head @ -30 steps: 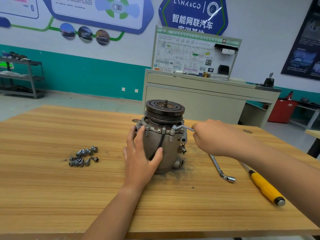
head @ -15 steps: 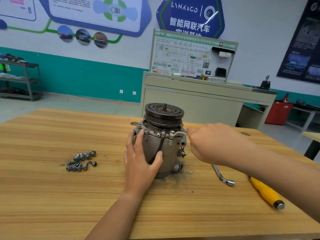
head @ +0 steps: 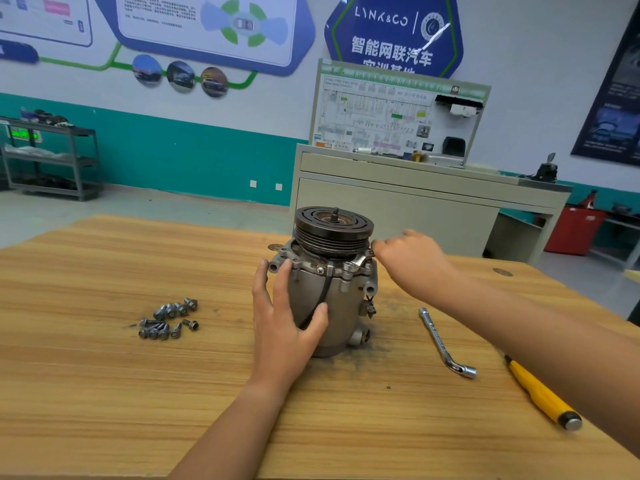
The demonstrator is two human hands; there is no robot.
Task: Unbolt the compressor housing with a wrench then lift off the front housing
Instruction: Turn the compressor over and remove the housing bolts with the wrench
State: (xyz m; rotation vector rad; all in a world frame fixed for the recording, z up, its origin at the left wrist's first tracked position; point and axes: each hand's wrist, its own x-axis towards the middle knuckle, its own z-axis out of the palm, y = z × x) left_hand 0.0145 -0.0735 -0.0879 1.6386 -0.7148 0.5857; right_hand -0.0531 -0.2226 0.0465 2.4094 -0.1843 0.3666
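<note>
The grey compressor (head: 343,306) stands upright on the wooden table (head: 104,393), its black grooved pulley (head: 332,230) on top. Below the pulley sits the bolted front housing flange (head: 311,268). My left hand (head: 280,323) holds the compressor body from the front left, fingers up the side and thumb across the front. My right hand (head: 412,261) is at the flange's right side and grips a small bent wrench (head: 360,262). Its head sits on a flange bolt. The handle is hidden inside my fist.
Several loose bolts (head: 168,318) lie in a heap to the left of the compressor. An L-shaped socket wrench (head: 441,341) and a yellow-handled screwdriver (head: 540,393) lie on the right. Dark grit surrounds the compressor's base. A cabinet stands behind the table.
My right hand has swung the small wrench back and leftward, from out at the right to close beside the pulley. My left hand has kept its hold on the body.
</note>
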